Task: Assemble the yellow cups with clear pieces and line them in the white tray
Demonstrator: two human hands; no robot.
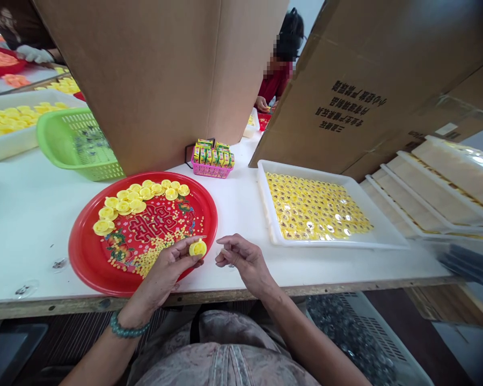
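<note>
My left hand (169,269) holds a small round yellow cap (197,248) between thumb and fingers, at the near right edge of a red round tray (84,257). Along the tray's far rim lie several more yellow caps (137,199). My right hand (241,258) hovers a few centimetres right of the cap, fingers pinched together; something small and clear may be in them, but I cannot tell. A white tray (386,233) packed with several finished yellow pieces (317,209) lies to the right.
A tall cardboard box (156,80) stands behind the red tray, another cardboard box (370,80) at right. A pink basket (211,161) of small packets, a green basket (74,145), and stacked white trays (438,187) surround the spot. Another person (279,69) works at the back.
</note>
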